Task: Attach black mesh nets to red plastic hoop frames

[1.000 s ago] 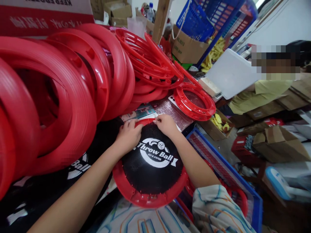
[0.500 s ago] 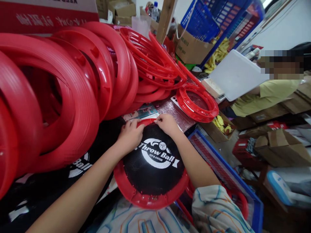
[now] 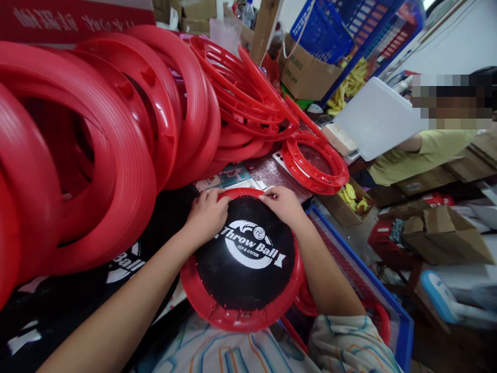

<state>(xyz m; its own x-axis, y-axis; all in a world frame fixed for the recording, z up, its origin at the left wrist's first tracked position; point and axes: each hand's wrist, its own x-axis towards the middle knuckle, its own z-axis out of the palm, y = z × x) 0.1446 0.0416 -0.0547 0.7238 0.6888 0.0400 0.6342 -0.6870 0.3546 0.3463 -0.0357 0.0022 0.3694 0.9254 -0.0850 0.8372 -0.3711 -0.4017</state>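
A round black mesh (image 3: 217, 274) printed with a white "Throw Ball" logo lies inside a red plastic ring (image 3: 240, 321), close against my body. My left hand (image 3: 208, 213) is closed over the ring's upper left, its fingers curled at the rim and the mesh edge. At the upper right of the ring, my right hand (image 3: 285, 203) is closed in a pinch, thumb and fingertips on the edge of the black mesh. Some tiny metallic bits (image 3: 243, 314) sit on the ring's near side; their kind is too small to tell.
Large red rings (image 3: 128, 217) stand in a row at left, beside more printed black mesh (image 3: 126, 264). Thin red rings (image 3: 314, 163) lie at the table's far side. A blue crate (image 3: 404, 336) is at right. Beyond sits a person in a yellow shirt (image 3: 419, 155).
My right hand has slid right along the rim, and more of the red ring's far edge shows between my hands. My left hand stays at almost the same spot.
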